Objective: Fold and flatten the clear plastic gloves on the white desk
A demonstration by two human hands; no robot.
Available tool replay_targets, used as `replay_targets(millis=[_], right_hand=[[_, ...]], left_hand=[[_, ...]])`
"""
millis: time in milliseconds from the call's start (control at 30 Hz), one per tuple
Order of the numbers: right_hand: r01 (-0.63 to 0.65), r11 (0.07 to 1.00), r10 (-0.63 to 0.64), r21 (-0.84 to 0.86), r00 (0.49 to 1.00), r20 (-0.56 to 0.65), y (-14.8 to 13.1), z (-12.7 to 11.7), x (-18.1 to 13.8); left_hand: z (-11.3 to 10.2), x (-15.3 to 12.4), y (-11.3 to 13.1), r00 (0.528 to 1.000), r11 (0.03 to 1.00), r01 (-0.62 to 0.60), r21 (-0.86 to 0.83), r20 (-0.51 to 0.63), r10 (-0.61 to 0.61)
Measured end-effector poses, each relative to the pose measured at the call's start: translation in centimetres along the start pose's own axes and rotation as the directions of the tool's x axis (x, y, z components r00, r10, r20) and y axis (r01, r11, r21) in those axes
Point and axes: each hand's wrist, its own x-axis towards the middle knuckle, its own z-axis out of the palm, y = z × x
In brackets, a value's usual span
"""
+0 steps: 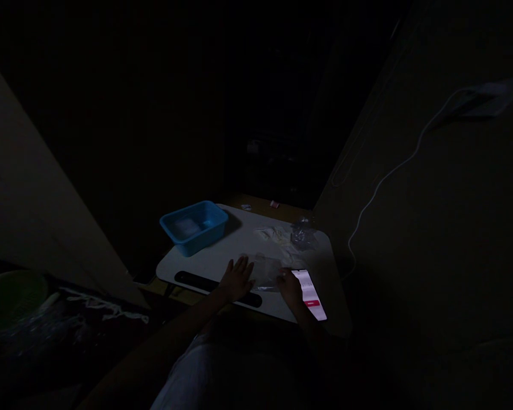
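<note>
Although the room is very dark, a small white worktop (222,250) with rounded corners shows in the middle, and it catches the little light there is. Along its near edge runs a long black strip (196,280). Dim pale walls rise at both sides, and on the right one a thin white cable (385,176) hangs down in a curve. At the far left, lower than the worktop, a green bowl (8,293) stands on a dark surface; what is in it cannot be made out.

On the far left corner of the worktop stands a blue tub (194,226), low and rectangular, partly over the edge. Inside it lies a pale lump (186,228), too dim to name. Toward the far right of the worktop lie some small pale packets (276,234), and just beside them a piece of crumpled plastic (301,233).

Near the front, a clear plastic bag (263,272) lies flat between both hands. The left hand (238,278) rests palm down with the fingers spread, touching the left edge of the bag. The right hand (289,285) is at the right edge of the bag; I cannot tell whether its fingers pinch it or only lie on it. Just beside this hand, a phone (310,293) lies on the worktop with its screen lit.
</note>
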Motion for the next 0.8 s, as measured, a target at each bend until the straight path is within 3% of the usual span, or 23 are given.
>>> replay_targets(millis=[167,300,400,533,800], right_hand=[[-0.054,0.982,0.05,0.183,0.998,0.026,1.0,0.3,-0.5],[-0.182,0.878,0.134,0.442,0.981,0.139,1.7,0.6,-1.2],[-0.233,0.823,0.167,0.518,0.971,0.171,1.7,0.3,-1.9],[-0.256,0.82,0.188,0.513,0.965,0.181,1.3,-0.4,-2.2],[-0.14,0.938,0.144,0.317,0.99,0.011,1.3,-0.4,-1.8]], left_hand=[[-0.1,0.0,0.0,1.0,1.0,0.013,-0.008,0.021,-0.013],[0.3,0.0,-0.1,1.0,1.0,0.016,0.002,0.002,-0.016],[0.4,0.0,-0.1,1.0,1.0,0.013,0.007,0.002,-0.013],[0.1,0.0,-0.1,1.0,1.0,0.005,0.006,0.021,-0.005],[0.3,0.0,-0.3,1.0,1.0,-0.004,-0.017,-0.02,0.004]])
